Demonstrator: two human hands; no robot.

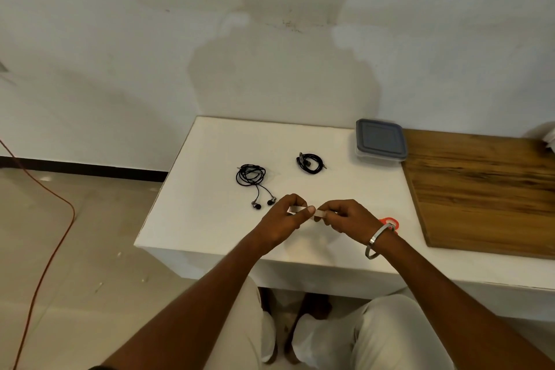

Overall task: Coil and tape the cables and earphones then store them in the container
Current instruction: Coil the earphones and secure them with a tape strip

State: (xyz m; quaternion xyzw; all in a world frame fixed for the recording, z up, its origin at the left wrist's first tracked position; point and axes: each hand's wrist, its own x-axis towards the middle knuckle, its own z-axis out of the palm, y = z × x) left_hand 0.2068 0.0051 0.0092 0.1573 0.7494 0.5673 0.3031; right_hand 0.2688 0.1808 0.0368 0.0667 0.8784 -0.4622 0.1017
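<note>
- earphones (253, 185) coiled, left of cable (310, 162)
- container (380, 140) lidded, right of cable
- left hand (283, 219), right hand (348, 216) both pinch what looks like a tape strip (303, 210)

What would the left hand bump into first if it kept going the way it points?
Probably the right hand. The left hand points across at it, and both pinch one tape strip, so almost nothing lies between them.

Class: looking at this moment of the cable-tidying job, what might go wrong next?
1. The tape strip, pinched between left hand and right hand, may fold and stick to itself.
2. The earphones lie loosely coiled; lifting could unravel them.
3. The container is lidded, so storing needs a free hand.
</note>
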